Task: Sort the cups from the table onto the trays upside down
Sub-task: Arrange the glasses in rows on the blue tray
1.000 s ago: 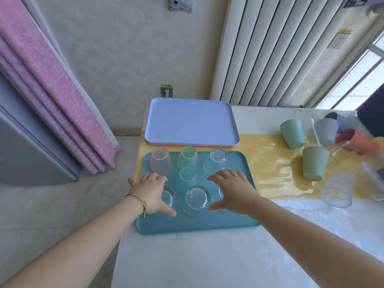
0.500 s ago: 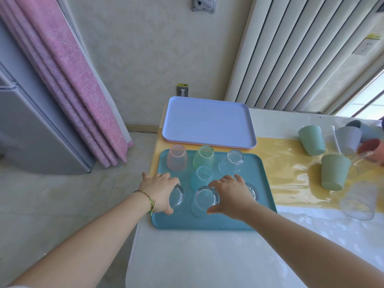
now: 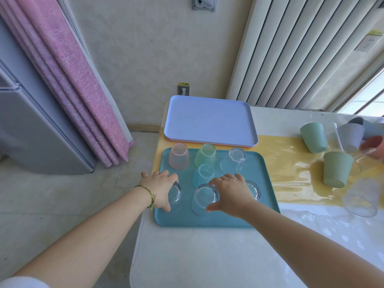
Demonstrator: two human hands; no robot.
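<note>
A teal tray [image 3: 268, 196] near the table's left edge carries several upside-down cups: pink [image 3: 179, 156], green [image 3: 205, 155] and clear [image 3: 233, 161] in the back row, and a teal cup [image 3: 203, 175] behind the front row. My left hand [image 3: 159, 187] curls round the front-left clear cup [image 3: 175, 193]. My right hand [image 3: 231, 193] grips the front-middle clear cup [image 3: 204, 197], thumb on its near side and fingers over its far side. Another clear cup [image 3: 253, 189] shows just right of that hand.
Behind the teal tray a lavender tray [image 3: 209, 121] lies on a pink one. Loose cups stand at the right on a yellow runner: green [image 3: 313, 137], grey [image 3: 351, 136], ribbed green [image 3: 337, 169], clear [image 3: 360, 197], red [image 3: 374, 143]. The table's left edge drops to the floor.
My right hand has shifted left from over the front-right clear cup onto the front-middle one. My left hand has stayed on the front-left cup. The view has tilted and swung a little.
</note>
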